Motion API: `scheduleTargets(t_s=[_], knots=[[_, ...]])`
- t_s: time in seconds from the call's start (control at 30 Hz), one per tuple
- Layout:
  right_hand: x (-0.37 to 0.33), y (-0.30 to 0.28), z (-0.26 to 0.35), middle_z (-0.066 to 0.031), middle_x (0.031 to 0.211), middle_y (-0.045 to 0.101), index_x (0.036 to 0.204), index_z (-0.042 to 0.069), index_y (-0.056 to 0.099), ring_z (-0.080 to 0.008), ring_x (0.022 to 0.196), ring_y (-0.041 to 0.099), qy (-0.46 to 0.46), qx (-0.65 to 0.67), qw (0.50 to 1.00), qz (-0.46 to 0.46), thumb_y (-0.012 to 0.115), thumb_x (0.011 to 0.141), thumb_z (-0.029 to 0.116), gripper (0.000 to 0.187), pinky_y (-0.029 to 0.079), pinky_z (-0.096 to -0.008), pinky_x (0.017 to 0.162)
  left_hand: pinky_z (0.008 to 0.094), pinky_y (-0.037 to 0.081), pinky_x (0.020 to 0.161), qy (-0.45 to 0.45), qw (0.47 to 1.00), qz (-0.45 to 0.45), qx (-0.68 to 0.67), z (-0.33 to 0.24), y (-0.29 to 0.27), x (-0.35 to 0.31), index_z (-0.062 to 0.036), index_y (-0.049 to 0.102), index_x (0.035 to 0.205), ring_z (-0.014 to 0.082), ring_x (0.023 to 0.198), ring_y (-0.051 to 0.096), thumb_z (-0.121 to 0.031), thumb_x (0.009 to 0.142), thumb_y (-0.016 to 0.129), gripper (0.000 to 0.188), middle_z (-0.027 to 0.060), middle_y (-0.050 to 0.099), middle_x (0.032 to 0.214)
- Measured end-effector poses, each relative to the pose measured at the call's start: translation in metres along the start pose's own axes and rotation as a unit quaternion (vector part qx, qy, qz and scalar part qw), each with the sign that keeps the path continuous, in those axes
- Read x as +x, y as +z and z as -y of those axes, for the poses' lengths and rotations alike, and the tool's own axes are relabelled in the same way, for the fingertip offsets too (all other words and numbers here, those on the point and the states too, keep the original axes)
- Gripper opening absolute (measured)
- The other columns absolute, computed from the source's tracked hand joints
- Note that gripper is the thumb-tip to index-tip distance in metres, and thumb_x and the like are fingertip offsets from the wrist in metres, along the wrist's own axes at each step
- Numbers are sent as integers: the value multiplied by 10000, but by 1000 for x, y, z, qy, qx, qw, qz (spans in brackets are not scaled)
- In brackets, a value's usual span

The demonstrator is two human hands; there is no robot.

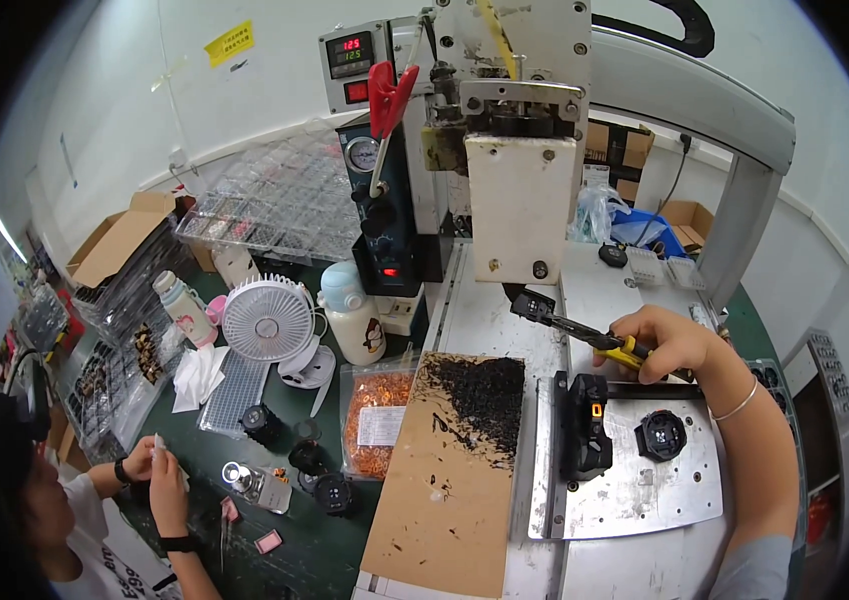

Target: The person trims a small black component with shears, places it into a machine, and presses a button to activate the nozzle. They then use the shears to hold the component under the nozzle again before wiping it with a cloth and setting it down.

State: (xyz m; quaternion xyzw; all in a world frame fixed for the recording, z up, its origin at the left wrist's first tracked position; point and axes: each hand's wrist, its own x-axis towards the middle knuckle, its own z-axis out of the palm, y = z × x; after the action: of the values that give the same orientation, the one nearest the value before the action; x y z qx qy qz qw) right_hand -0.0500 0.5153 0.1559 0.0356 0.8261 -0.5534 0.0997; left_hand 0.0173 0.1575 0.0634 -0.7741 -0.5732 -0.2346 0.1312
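Observation:
My right hand [673, 340] is closed round the yellow and black handles of a pair of pliers [585, 333]. At the tip of the pliers is a small black part [533, 305], held above the white machine bed. Below my hand lies a silver metal plate [645, 505] with small holes. On this plate stand a black block [590, 425] with an orange mark and a round black part like a watch case [661, 435]. Just left of the plate is a brown cardboard sheet [435, 520] smeared with black, sticky-looking residue. My left hand is out of view.
A machine head with a white block [522, 205] hangs over the bed. At left, a co-worker's hands [167, 475] hold something small. A white fan [269, 320], a bottle [353, 325], an orange-filled bag [378, 390] and a glass bottle [270, 490] occupy the green table.

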Motion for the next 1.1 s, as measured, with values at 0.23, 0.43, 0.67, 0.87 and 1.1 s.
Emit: scheduleTargets(t_s=[0.23,0.43,0.67,0.87,1.1], knots=[[0,4,4,-19,664,566,984,-50,621,-78,564,505,5,8,1000,-11,636,483,119,528,394,-190,522,400,393,949,4,1000,-7,-2,1,0,1,-81,473,1129,277,1090,480,-219,832,456,327,148,500,1164],[-2,3,5,-17,659,561,978,-47,623,-74,562,503,18,1,1000,-14,637,488,117,517,390,-187,519,404,389,948,7,1000,-14,10,0,2,0,-79,468,1138,277,1089,479,-226,829,456,343,150,499,1162],[-1,4,3,-13,666,562,978,-47,624,-72,570,505,12,6,1000,-16,636,489,111,514,392,-185,521,423,378,962,-1,999,22,-35,0,-5,0,-62,468,1150,294,1111,482,-232,836,452,357,164,497,1183],[0,3,2,-10,679,560,972,-46,628,-75,572,504,12,-4,1000,-17,634,488,114,510,391,-187,524,409,392,949,2,1000,-11,-8,0,0,-1,-59,484,1132,286,1092,492,-224,832,460,343,154,509,1167],[-1,4,3,-12,663,556,962,-42,633,-68,572,503,4,-14,1000,-26,630,485,116,502,390,-190,524,406,401,940,-5,1000,-7,-29,1,-2,0,-56,490,1129,280,1087,493,-203,825,467,339,149,519,1154]])
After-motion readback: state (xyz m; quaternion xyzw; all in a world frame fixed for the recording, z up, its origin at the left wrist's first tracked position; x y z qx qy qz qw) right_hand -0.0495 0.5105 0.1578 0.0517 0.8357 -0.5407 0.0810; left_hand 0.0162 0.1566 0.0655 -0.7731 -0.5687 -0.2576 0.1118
